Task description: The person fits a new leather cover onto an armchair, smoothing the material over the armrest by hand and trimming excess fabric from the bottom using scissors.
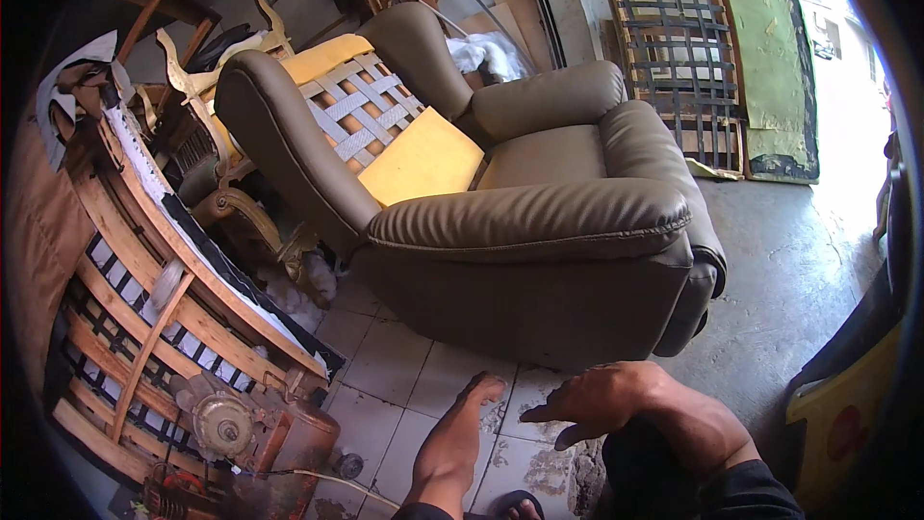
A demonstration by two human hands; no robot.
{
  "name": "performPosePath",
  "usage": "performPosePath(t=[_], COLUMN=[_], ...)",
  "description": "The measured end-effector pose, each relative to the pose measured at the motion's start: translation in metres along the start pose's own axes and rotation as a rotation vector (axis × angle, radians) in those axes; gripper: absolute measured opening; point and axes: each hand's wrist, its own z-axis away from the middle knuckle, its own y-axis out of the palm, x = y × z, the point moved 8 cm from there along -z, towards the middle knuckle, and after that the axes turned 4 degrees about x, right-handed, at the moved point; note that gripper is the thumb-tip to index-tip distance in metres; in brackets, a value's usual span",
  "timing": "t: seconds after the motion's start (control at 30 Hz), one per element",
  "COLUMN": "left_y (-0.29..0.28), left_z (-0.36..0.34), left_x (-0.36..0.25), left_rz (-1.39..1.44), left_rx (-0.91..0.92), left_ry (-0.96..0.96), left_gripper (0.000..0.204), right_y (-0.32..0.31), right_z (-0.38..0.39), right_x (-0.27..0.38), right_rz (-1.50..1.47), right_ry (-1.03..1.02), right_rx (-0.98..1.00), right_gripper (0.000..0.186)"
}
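A brown leather armchair [520, 274] stands in front of me, tilted in the view. Its backrest is uncovered in the middle, showing woven grey straps [358, 101] and yellow foam [421, 156]. Over the tiled floor, just short of the chair's near side, is my left hand [483, 389]. It is seen foreshortened and its fingers are mostly hidden, with nothing visible in it. To the right, my right hand [599, 402] reaches inward below the chair, palm down. Its fingers are stretched out with the thumb apart, and it holds nothing. Neither hand visibly touches the chair.
Left of me leans a wooden furniture frame [144, 327] with dark webbing. A rusty compressor [289, 448] sits below it. Carved chair frames [231, 202] crowd behind. A webbed panel [674, 39] stands at back right, and something yellow [842, 414] is near at right.
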Motion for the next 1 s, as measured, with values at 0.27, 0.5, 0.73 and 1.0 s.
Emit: performPosePath(t=[0.27, 0.5, 0.73, 1.0], left_y=[-0.003, 0.003, 0.004, 0.001], left_z=[0.008, 0.008, 0.001, 0.008], left_x=[-0.009, -0.016, -0.008, -0.002], left_rz=[-0.06, 0.036, -0.085, -0.021], left_rx=[-0.012, -0.061, 0.102, 0.028], left_ry=[0.036, 0.046, -0.02, 0.02], left_gripper=[0.029, 0.025, 0.038, 0.03], right_y=[0.001, 0.001, 0.0, 0.003], right_z=[-0.004, 0.001, -0.005, -0.005], right_x=[-0.004, -0.004, -0.002, -0.003], right_rz=[0.007, 0.005, 0.02, 0.05], right_ry=[-0.011, 0.009, -0.005, -0.058], right_rx=[0.013, 0.012, 0.017, -0.058], right_gripper=[0.065, 0.064, 0.065, 0.063])
